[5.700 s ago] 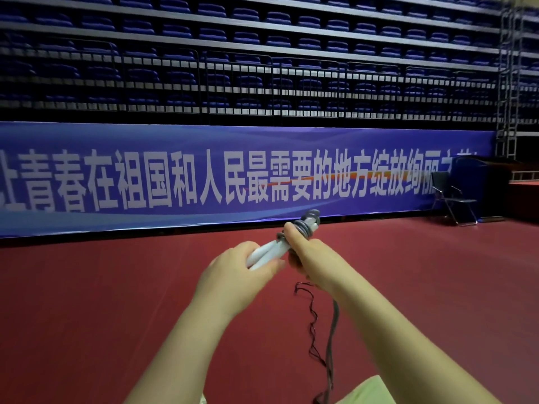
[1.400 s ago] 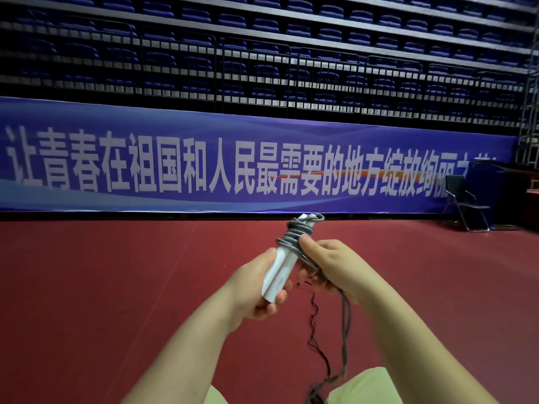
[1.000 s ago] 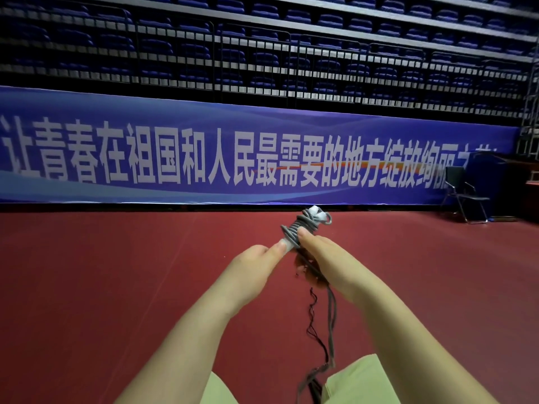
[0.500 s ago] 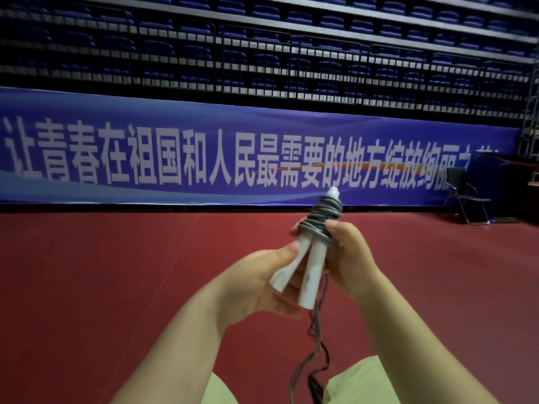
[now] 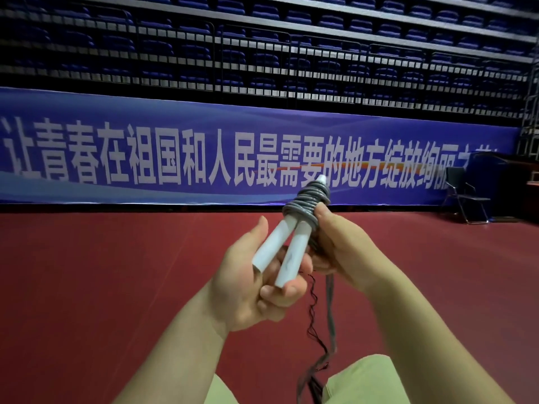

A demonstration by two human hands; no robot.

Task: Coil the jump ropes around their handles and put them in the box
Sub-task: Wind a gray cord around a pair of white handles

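Item: 2 white plastic jump-rope handles (image 5: pixel 287 252), side by side, upper ends bound in grey rope coil (image 5: pixel 309 201). Left hand (image 5: pixel 256 284) curls round lower ends; right hand (image 5: pixel 341 243) pinches coil, thumb on top. Loose grey rope tail (image 5: pixel 331 310) hangs between knees; wind it snug, turns stacked downward. Box not visible. Surroundings: red floor (image 5: pixel 87 272), blue banner (image 5: pixel 175 153), folding chair (image 5: pixel 466 196); nothing obstructs
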